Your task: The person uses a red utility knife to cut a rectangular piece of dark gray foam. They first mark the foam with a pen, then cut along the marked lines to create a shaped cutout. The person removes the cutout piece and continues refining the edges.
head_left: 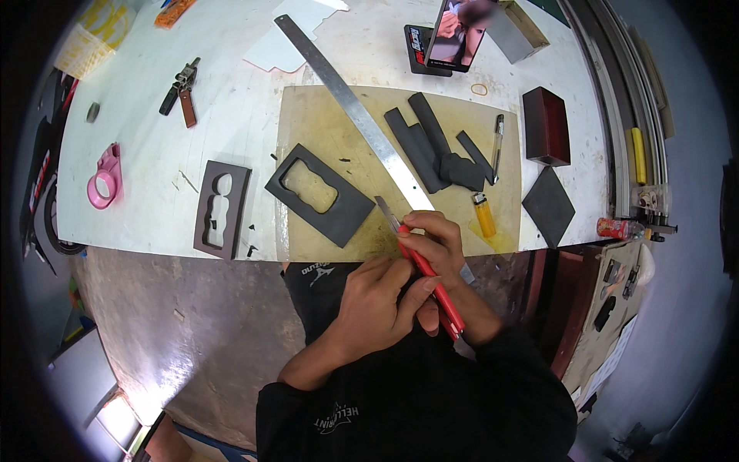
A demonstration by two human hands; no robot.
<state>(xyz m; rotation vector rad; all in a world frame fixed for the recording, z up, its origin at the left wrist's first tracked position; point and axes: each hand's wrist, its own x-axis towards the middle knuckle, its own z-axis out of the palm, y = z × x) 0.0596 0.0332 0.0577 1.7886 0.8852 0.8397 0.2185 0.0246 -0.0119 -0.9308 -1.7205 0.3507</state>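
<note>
A red utility knife (422, 264), its blade extended, slants up and left above the table's front edge. My right hand (436, 240) grips it near the blade end, fingers closed. My left hand (377, 300) is closed with curled fingers, its thumb against the knife's handle; whatever else lies inside it is hidden. Beyond the blade, a steel ruler (354, 108) runs diagonally over a yellowish cutting mat (362, 231) and passes beneath my right hand. Left of the blade lies a black foam block (339, 223) with a wavy-edged cutout.
Left of the mat lies a dark frame (206, 231) with a similar cutout, and a pink tape dispenser (114, 163). Black foam strips (419, 158), a pen (499, 142) and a yellow lighter (483, 215) lie right. A phone (456, 38) stands behind; a dark red box (546, 127) sits at right.
</note>
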